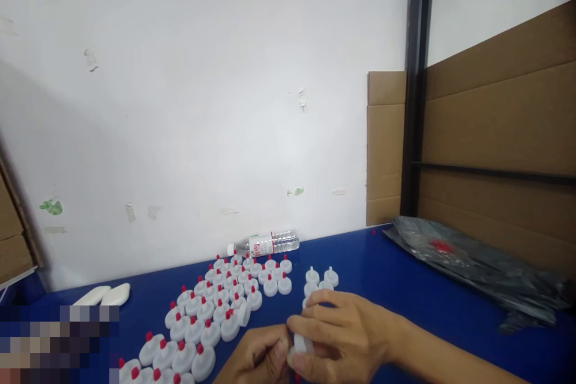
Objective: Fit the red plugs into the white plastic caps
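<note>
Within the pinching right hand sits a white cap — left hand's grip unclear.

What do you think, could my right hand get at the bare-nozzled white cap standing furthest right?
Probably yes: your right hand is close to that bare-nozzled white cap, with only a neighbouring cap partly between. It seems busy holding a white piece, though.

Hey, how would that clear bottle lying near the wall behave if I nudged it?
The bottle would probably roll, since it lies on its rounded side. Pushed from the wall, it would likely bump the red-tipped caps close in front. Its clear, thin-looking plastic may dent if squeezed.
</note>
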{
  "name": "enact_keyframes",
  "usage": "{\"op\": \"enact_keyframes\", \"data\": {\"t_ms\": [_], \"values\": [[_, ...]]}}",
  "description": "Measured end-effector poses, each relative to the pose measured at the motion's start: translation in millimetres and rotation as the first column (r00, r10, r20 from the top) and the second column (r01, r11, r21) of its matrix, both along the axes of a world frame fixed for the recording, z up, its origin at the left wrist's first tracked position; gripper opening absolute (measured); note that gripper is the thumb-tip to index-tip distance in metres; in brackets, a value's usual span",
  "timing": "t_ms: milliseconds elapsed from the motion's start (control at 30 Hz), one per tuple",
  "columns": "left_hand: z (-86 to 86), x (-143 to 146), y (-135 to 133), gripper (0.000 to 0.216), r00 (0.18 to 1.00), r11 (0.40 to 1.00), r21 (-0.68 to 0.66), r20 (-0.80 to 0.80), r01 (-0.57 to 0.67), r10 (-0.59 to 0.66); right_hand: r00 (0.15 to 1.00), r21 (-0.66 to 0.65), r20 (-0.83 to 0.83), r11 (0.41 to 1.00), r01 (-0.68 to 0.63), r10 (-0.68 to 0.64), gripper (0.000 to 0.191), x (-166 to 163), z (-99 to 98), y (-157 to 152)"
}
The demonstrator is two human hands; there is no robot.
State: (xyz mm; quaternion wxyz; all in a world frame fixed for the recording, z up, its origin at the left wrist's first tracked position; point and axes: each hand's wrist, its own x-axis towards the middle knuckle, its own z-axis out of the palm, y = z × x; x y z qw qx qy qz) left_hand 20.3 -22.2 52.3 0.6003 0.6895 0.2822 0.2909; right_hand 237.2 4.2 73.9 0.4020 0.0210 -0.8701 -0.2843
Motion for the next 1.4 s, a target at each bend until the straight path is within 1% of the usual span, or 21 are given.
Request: {"op": "enact_keyframes", "data": {"t_ms": [100,133,200,267,333,367,433,467,500,533,567,600,667,700,733,833,933,1033,1133,1233,1400], "values": [[-4.6,1,6,0.065,0.998,0.996,-0.063,0.027,0.062,-0.060,1.000,-0.005,-0.008,1.000,0.002,-0.002,0.011,-3,-2.9,-3],[-6.5,0,8,0.065,0.998,0.996,-0.060,0.017,0.068,-0.067,1.000,-0.027,-0.019,1.000,-0.006,0.006,0.011,-3,-2.7,-4],[-9.7,-3,11,0.069,0.998,0.997,-0.038,-0.009,0.069,-0.069,0.999,-0.115,-0.041,0.993,-0.016,0.011,0.017,2,0.4,-4],[-10.9,-9,14,0.071,0.998,0.998,-0.018,-0.023,0.062,-0.062,0.998,-0.191,-0.057,0.981,0.023,-0.034,0.027,12,6.0,1],[-9.9,-16,17,0.069,0.999,0.997,-0.053,-0.018,0.051,-0.052,0.990,-0.152,-0.066,0.981,0.116,-0.127,0.034,23,11.3,9],[-9.0,-19,18,0.066,0.999,0.996,-0.079,-0.017,0.030,-0.031,0.983,-0.099,-0.070,0.981,0.165,-0.172,0.034,28,12.8,14],[-7.5,-24,20,0.063,0.998,0.993,-0.101,-0.037,-0.062,0.058,0.971,-0.094,-0.068,0.971,0.220,-0.227,0.030,32,12.4,21],[-7.2,-25,20,0.063,0.990,0.989,-0.076,-0.066,-0.129,0.124,0.970,-0.111,-0.042,0.966,0.233,-0.238,0.028,32,10.7,22],[-7.3,-25,19,0.061,0.973,0.979,-0.008,-0.108,-0.205,0.203,0.970,-0.136,-0.004,0.962,0.239,-0.241,0.027,30,8.3,22],[-7.7,-25,17,0.060,0.945,0.955,0.108,-0.154,-0.275,0.290,0.970,-0.150,0.043,0.958,0.245,-0.241,0.026,28,5.6,22],[-8.2,-24,15,0.056,0.907,0.914,0.252,-0.199,-0.318,0.370,0.967,-0.154,0.084,0.956,0.249,-0.239,0.026,25,3.0,20],[-8.7,-23,13,0.052,0.867,0.857,0.403,-0.238,-0.322,0.438,0.964,-0.152,0.116,0.955,0.254,-0.238,0.025,23,0.7,19],[-9.2,-21,7,0.041,0.797,0.720,0.647,-0.284,-0.251,0.533,0.959,-0.141,0.148,0.954,0.264,-0.243,0.022,20,-2.5,16],[-9.0,-19,5,0.035,0.776,0.664,0.720,-0.297,-0.200,0.556,0.955,-0.137,0.155,0.952,0.273,-0.251,0.021,19,-3.3,15],[-8.7,-19,3,0.031,0.764,0.624,0.767,-0.309,-0.153,0.566,0.952,-0.138,0.159,0.949,0.283,-0.261,0.020,19,-3.8,15],[-8.3,-18,2,0.022,0.743,0.544,0.836,-0.317,-0.074,0.589,0.945,-0.169,0.164,0.936,0.310,-0.284,0.017,21,-3.7,17],[-11.0,-19,5,0.016,0.730,0.503,0.863,-0.319,-0.039,0.604,0.937,-0.225,0.177,0.915,0.336,-0.300,0.013,22,-3.6,19],[-15.8,-21,11,0.018,0.730,0.471,0.882,-0.325,0.005,0.601,0.935,-0.267,0.161,0.899,0.348,-0.315,0.012,20,-5.0,20],[-20.3,-23,16,0.021,0.743,0.450,0.892,-0.323,0.034,0.585,0.937,-0.328,0.150,0.879,0.348,-0.315,0.012,19,-8.1,21],[-23.7,-25,18,0.022,0.750,0.438,0.898,-0.317,0.040,0.581,0.926,-0.408,0.206,0.832,0.375,-0.317,0.013,19,-10.3,22],[-28.2,-28,21,0.023,0.754,0.418,0.907,-0.302,0.039,0.584,0.910,-0.508,0.281,0.757,0.410,-0.305,0.010,19,-10.3,24]]}}
